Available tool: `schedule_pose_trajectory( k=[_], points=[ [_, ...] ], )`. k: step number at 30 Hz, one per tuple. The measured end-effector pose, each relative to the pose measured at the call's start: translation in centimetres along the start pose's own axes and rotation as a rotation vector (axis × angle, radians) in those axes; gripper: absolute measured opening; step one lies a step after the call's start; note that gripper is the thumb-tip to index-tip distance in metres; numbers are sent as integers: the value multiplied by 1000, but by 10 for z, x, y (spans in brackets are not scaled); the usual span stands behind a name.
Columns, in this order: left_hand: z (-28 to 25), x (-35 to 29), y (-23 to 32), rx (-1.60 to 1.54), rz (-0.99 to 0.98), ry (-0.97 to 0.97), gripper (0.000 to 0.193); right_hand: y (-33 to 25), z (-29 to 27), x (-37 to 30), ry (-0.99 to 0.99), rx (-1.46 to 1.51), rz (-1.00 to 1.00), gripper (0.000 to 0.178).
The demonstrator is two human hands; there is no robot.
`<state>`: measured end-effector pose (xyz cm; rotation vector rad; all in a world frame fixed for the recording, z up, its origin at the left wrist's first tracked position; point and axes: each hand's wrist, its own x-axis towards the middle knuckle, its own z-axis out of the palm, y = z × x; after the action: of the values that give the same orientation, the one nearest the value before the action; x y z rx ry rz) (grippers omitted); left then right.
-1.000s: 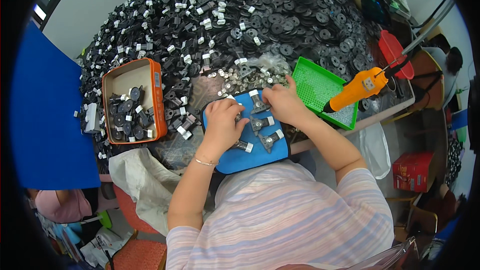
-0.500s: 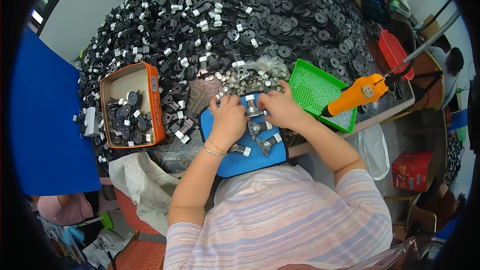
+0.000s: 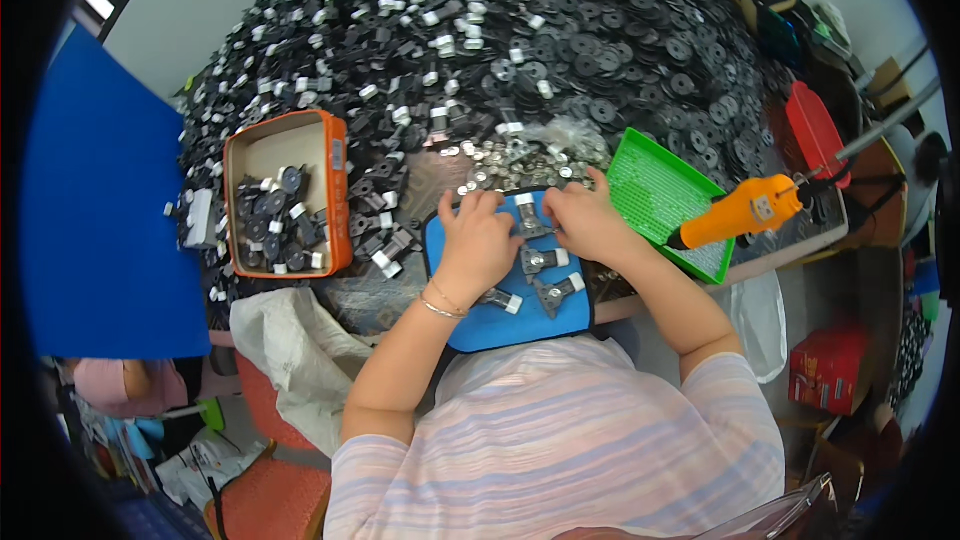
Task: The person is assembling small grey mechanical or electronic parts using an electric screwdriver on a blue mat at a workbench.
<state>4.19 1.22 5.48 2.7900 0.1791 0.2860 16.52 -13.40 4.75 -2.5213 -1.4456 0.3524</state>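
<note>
A blue mat (image 3: 482, 328) with a dark border lies in front of me. On it are several black plastic parts, each with a white end and a round metal piece. The topmost black part (image 3: 534, 224) lies between my hands. My left hand (image 3: 478, 245) is at its left, fingers bent and the thumb beside the part; what the fingers hold, if anything, is hidden. My right hand (image 3: 588, 222) is at its right, thumb and fingers drawn together close to the part; what they pinch does not show. Another black part (image 3: 502, 300) is partly covered by my left wrist.
Small metal pieces (image 3: 490, 166) lie beyond the mat. Behind rises a heap of black parts (image 3: 400, 60) and black discs (image 3: 640, 50). An orange box (image 3: 338, 190) stands left, a green tray (image 3: 640, 152) right. An orange electric screwdriver (image 3: 740, 212) hangs over the tray.
The whole view has shifted, so the table and the mat sit further right in the picture. My hands keep nearly the same place about the topmost black part.
</note>
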Motion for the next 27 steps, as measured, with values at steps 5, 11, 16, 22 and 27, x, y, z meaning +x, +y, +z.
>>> schedule_pose_trajectory(
  k=[5,11,16,22,27],
  points=[
    [-19,2,-37,54,-79,107,17,-2,-9,-2,-88,15,22,30],
    [-47,18,-111,340,-305,150,28,-1,-7,0,-90,28,29,33],
    [-40,23,-130,358,-341,68,33,-2,-8,3,-121,-17,37,32],
    [-45,11,-118,108,-322,226,44,8,-12,-3,9,137,-20,26],
    [-49,-33,-43,-358,-70,245,62,-13,-32,-16,72,598,-88,24]
  ],
)
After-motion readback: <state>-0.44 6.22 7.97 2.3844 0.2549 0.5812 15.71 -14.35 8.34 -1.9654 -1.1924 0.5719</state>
